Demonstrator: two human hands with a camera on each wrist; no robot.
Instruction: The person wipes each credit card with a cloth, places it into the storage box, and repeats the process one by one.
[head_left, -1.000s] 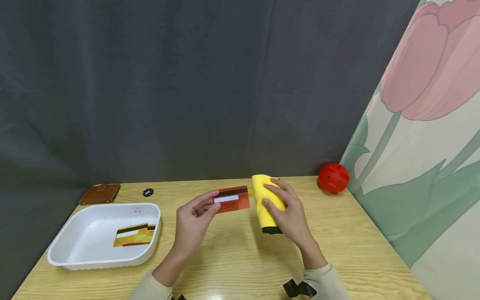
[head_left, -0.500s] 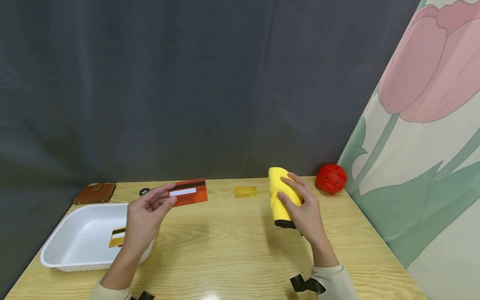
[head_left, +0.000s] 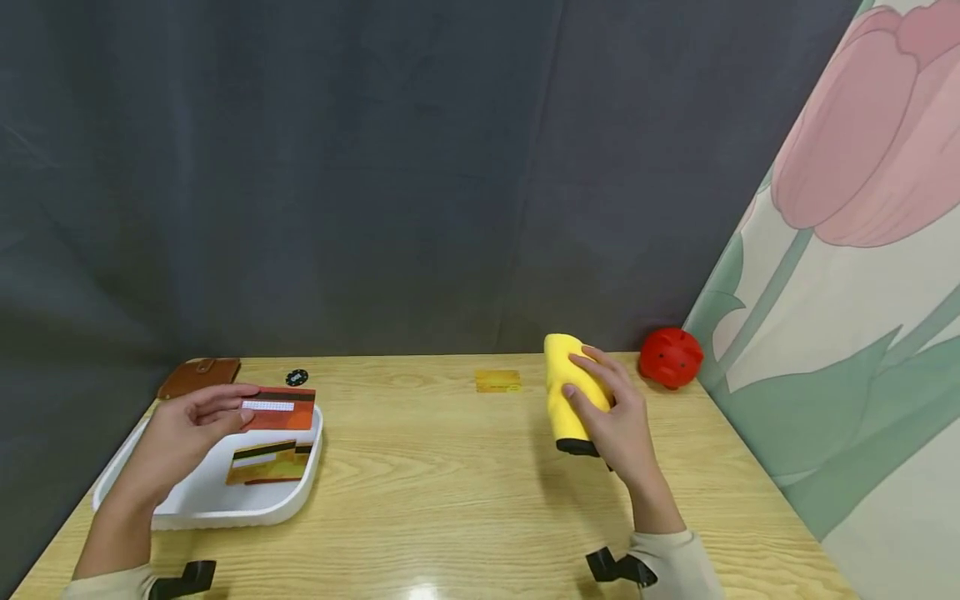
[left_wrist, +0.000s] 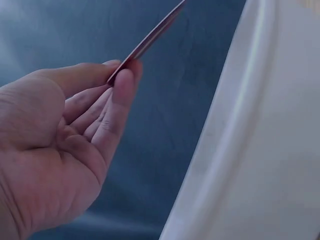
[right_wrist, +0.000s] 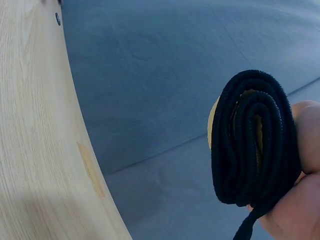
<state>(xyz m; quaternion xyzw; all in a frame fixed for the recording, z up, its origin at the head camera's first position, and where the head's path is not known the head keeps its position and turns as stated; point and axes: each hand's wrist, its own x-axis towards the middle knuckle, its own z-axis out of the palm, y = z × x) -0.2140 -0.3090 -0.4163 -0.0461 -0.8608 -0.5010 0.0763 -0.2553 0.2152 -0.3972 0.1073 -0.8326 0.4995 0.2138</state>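
Note:
My left hand (head_left: 193, 429) pinches the left end of a red bank card (head_left: 288, 410) between thumb and fingers, over the white plastic tray (head_left: 225, 518). In the left wrist view the red card (left_wrist: 147, 42) shows edge-on, beside the tray's rim (left_wrist: 225, 150). Inside the tray lie gold and red cards (head_left: 270, 463), overlapping. On the right, my right hand (head_left: 615, 417) grips a folded yellow cloth (head_left: 566, 392) above the table. The right wrist view shows the black-edged end of the rolled cloth (right_wrist: 255, 145), with a black loop hanging from it.
A gold card (head_left: 498, 381) lies near the table's back edge. A brown wallet (head_left: 197, 377) and a black poker chip (head_left: 297, 377) are at the back left. At the back right sits a red piggy bank (head_left: 671, 358). A dark curtain (head_left: 375, 183) hangs behind the wooden table (head_left: 420, 483).
My left hand has carried the red card leftward from the cloth to above the tray. My right hand has moved slightly right with the cloth, exposing the gold card at the back.

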